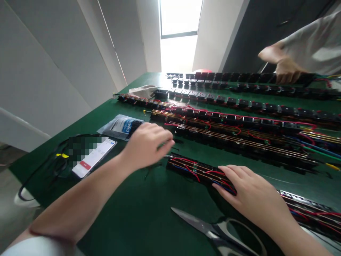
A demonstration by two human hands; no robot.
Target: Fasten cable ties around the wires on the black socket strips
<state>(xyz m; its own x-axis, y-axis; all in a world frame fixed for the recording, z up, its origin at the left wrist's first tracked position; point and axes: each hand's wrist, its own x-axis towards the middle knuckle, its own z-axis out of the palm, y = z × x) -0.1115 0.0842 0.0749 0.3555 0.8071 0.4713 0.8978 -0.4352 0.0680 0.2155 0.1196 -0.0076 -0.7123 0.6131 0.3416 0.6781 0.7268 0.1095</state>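
My right hand [247, 188] is wrapped over the nearest open power strip [186, 167], thumb on its near side and fingers on its far side. Long copper-coloured bars and red and blue wires run along this black strip. My left hand [149, 145], slightly blurred, hovers by the strip's left end with thumb and fingertips in a pinch. Whatever may be between them is too small to make out. Thin black ties [149, 169] lie below this hand. Scissors [210, 231] with dark handles rest on the green table in front of my right hand.
More wired strips [229, 138] lie in rows across the table. A plastic bag [119, 126], a phone [94, 158] and a coiled black cable [57, 163] are at left. Further back is a light glove or cloth [142, 91]. A co-worker's hand [287, 71] touches a far strip.
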